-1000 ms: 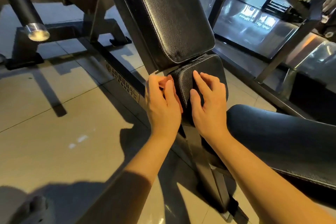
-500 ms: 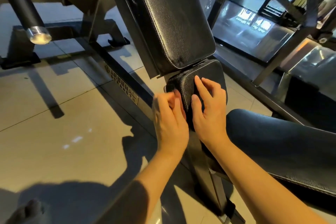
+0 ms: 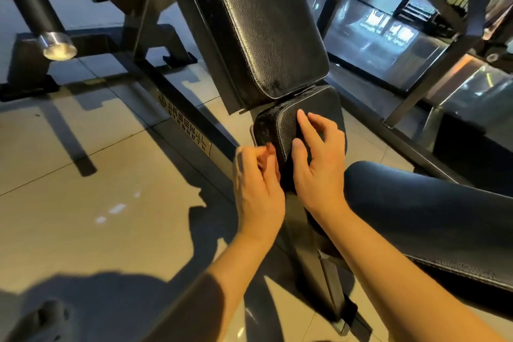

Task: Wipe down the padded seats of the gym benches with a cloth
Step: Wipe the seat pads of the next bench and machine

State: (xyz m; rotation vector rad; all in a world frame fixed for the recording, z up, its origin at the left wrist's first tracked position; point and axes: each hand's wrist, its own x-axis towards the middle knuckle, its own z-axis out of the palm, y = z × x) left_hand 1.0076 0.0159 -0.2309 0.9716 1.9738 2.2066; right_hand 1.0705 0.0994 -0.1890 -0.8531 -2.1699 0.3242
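Observation:
A small black padded seat (image 3: 280,122) with white stitching sits below the long tilted back pad (image 3: 266,25) of a black gym bench. My left hand (image 3: 256,183) is at the seat's left side, fingers curled round a reddish cloth (image 3: 268,151) that shows only as a sliver between fingers and pad. My right hand (image 3: 319,164) lies on top of the seat with fingers spread and nearly straight, holding nothing.
The bench's black steel frame (image 3: 188,125) with a brand plate runs across the tiled floor to the left. A bar with a chrome end (image 3: 57,44) juts out at upper left. My knee in dark trousers (image 3: 416,203) is right of the seat. Other gym frames stand behind.
My left hand has slid with the cloth down the seat's left side towards me. My right hand has stayed on the seat's top.

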